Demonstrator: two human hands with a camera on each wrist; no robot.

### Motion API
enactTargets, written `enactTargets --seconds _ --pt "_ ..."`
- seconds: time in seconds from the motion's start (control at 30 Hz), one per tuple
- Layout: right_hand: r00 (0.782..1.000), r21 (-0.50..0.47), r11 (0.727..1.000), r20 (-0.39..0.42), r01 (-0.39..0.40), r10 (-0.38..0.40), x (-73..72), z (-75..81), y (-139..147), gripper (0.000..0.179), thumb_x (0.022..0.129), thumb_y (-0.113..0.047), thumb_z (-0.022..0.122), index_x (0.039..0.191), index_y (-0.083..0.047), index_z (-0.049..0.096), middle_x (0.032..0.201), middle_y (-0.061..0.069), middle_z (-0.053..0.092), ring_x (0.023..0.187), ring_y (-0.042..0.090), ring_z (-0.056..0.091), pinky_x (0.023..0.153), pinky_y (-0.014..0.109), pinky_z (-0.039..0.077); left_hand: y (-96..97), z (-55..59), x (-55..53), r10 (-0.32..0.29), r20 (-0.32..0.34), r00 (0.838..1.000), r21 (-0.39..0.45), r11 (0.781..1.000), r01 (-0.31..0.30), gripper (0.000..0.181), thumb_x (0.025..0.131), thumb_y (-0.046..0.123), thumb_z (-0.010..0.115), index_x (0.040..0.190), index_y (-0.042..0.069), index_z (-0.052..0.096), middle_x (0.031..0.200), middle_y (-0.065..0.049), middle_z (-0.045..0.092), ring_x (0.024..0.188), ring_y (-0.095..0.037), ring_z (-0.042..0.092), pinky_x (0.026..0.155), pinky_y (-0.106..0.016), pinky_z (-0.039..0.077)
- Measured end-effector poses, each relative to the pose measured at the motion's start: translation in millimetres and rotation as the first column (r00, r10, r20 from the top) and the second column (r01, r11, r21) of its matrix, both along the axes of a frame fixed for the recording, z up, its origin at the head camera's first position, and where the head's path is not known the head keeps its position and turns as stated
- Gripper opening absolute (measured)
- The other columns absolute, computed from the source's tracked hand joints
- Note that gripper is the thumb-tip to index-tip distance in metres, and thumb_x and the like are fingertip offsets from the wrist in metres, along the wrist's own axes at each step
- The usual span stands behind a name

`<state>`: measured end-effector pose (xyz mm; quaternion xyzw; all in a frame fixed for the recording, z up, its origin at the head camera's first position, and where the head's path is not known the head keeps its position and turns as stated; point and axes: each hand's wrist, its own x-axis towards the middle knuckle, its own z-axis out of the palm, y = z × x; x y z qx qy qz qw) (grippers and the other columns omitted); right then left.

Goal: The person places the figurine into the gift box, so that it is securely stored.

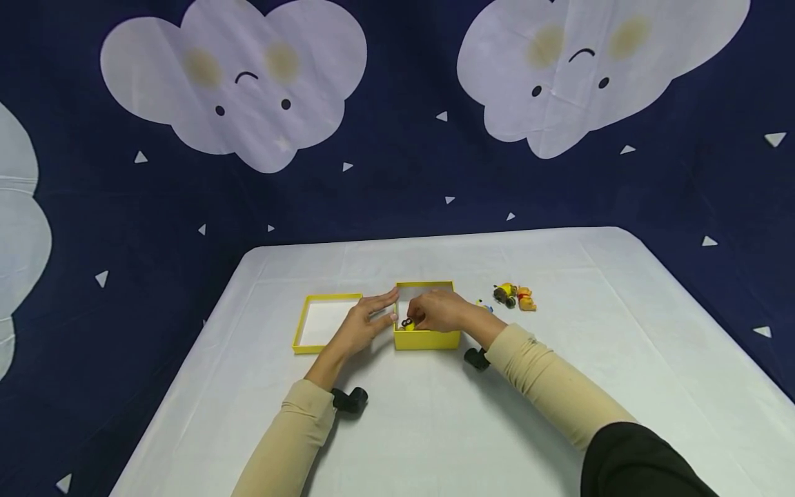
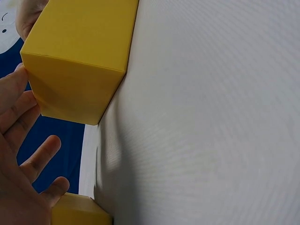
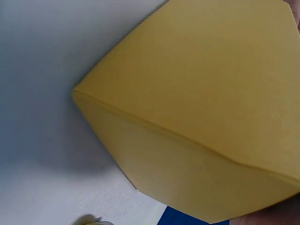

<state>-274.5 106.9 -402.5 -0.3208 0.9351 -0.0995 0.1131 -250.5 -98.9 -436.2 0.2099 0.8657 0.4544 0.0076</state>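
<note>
A yellow box (image 1: 426,340) with a pale inside stands open-topped on the white table. My right hand (image 1: 439,310) reaches into it from above, fingers curled at a small yellow toy figure (image 1: 409,326) with dark round rings on top. The toy's lower part is hidden by the front wall. Against the box's left side, my left hand (image 1: 365,323) rests its fingertips, the fingers fairly straight and spread. In the left wrist view those fingertips (image 2: 29,101) meet the edge of the box (image 2: 75,89). The right wrist view is mostly filled by the box's outer walls (image 3: 197,84).
A shallow yellow-rimmed lid (image 1: 306,350) lies inside-up left of the box. To the right are a yellow-and-dark toy (image 1: 506,295) and an orange toy figure (image 1: 526,299). A small blue-and-yellow toy (image 1: 484,305) shows partly behind the right wrist.
</note>
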Motion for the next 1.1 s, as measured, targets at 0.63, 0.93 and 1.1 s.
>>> enactTargets --seconds 0.63,0.93,1.1 --pt "0.987 -0.364 0.924 0.145 0.117 -0.068 4.2 -1.4 15.8 0.046 0.084 -0.032 0.071 0.123 -0.009 0.059 0.122 0.007 0.066 0.112 0.021 0.064 0.093 0.037 0.054 -1.7 1.5 0.2 -0.003 0.015 1.0 0.014 1.0 0.003 0.046 0.091 0.026 0.062 0.136 0.018 0.052 0.146 0.01 0.044 0.137 -0.022 0.037 0.121 -0.048 0.013" --pt "0.982 -0.468 0.868 0.163 0.165 -0.099 9.3 -1.9 23.6 0.048 0.083 -0.032 0.071 0.124 -0.01 0.059 0.124 0.004 0.065 0.114 0.021 0.062 0.095 0.038 0.053 -1.2 1.9 1.4 -0.001 0.026 1.0 0.008 1.0 0.001 0.047 0.091 0.026 0.062 0.136 0.017 0.051 0.146 0.011 0.043 0.138 -0.021 0.036 0.122 -0.048 0.009" --pt "0.985 -0.467 0.869 0.122 0.167 -0.124 12.6 0.9 29.1 0.046 0.083 -0.03 0.072 0.123 -0.01 0.06 0.122 0.003 0.066 0.112 0.021 0.063 0.095 0.039 0.052 -1.7 1.7 1.8 0.005 0.038 0.999 0.01 1.0 -0.005 0.047 0.091 0.027 0.062 0.136 0.017 0.051 0.146 0.013 0.043 0.138 -0.019 0.036 0.121 -0.046 0.013"
